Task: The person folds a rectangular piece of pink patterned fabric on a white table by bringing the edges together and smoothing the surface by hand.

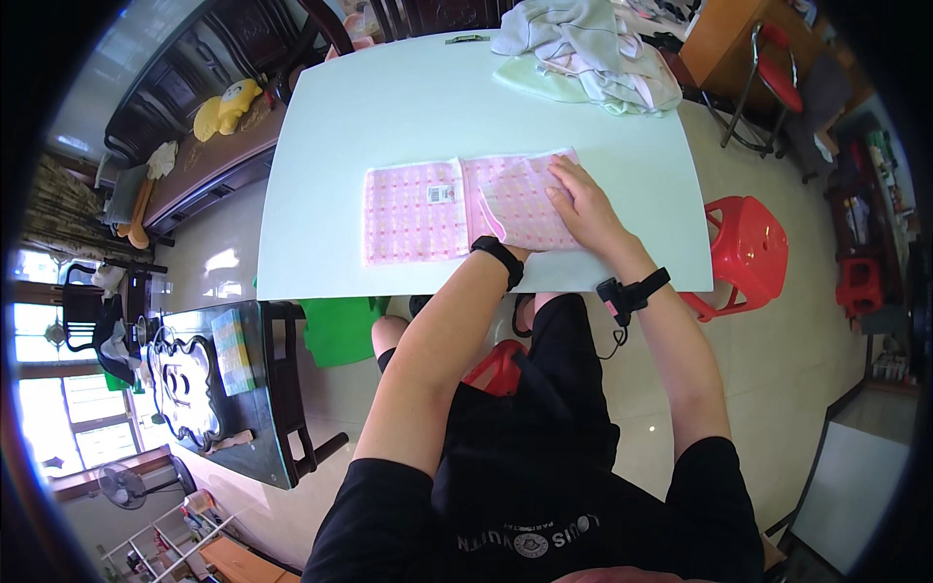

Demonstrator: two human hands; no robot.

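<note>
A pink checked towel (pixel 415 218) with a small printed label lies spread near the front edge of the white table (pixel 350 109). Its right part is folded over towards the middle, with the near left corner of that flap raised. My right hand (pixel 579 200) rests on the flap's right side, fingers pointing up and left. My left hand (pixel 519 252) is mostly hidden beneath the flap; only the wrist and a bit of the hand show, so its grip cannot be seen. Both wrists wear black straps, the right one with a small device and a cord.
A heap of pale towels (pixel 590 58) sits at the table's far right. A red plastic stool (pixel 751 248) stands right of the table, with a green stool (pixel 342 331) under its front left edge. A dark side table (pixel 270 430) holding a tray is at the left.
</note>
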